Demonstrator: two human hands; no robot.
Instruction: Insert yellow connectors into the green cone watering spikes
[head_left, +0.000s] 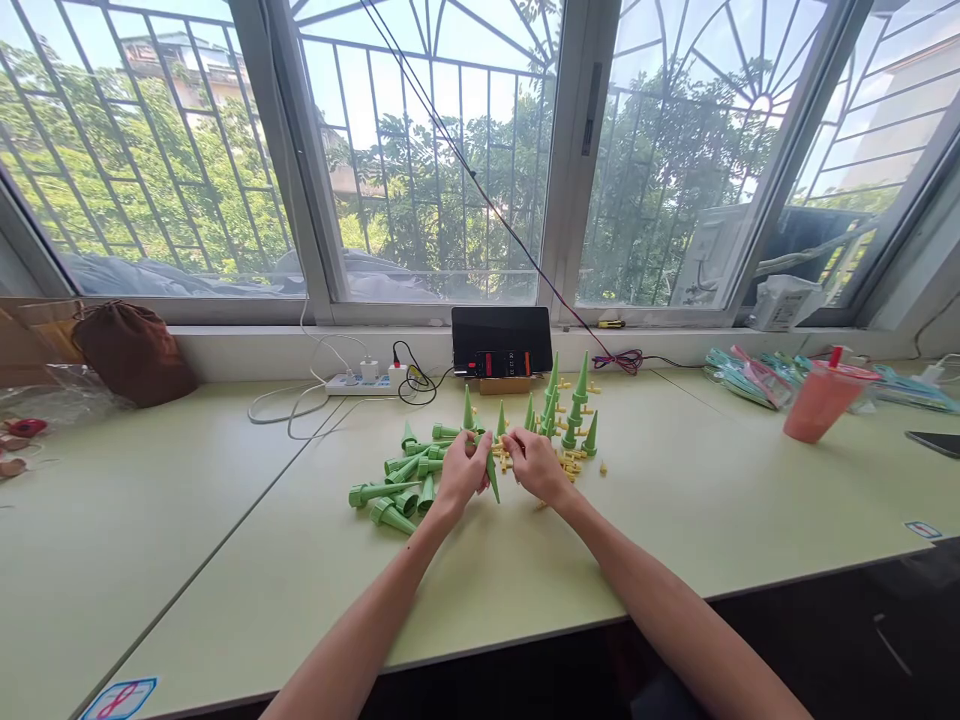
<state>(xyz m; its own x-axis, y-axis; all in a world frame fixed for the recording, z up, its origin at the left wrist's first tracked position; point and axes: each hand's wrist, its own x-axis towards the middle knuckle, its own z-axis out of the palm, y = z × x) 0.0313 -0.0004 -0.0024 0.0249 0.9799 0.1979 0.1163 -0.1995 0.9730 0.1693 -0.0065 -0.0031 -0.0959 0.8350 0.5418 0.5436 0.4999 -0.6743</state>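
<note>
My left hand (463,468) is closed around a green plastic watering spike (492,478), its pointed end slanting down toward me. Close beside it, my right hand (536,465) pinches a small yellow valve (505,458) at the fingertips, partly hidden by the fingers. A heap of loose green spikes (405,468) lies left of my left hand. Behind and right of my hands, several spikes (577,405) stand point up, some stacked, with yellow valves sticking out of their sides. More loose yellow valves (571,463) lie beside my right hand.
A tablet (501,330) with a phone (510,363) before it leans at the window wall. Left of it is a power strip (364,382) with cables. A red drink cup (825,405) and plastic packets (750,378) stand right; a brown bag (133,355) sits far left.
</note>
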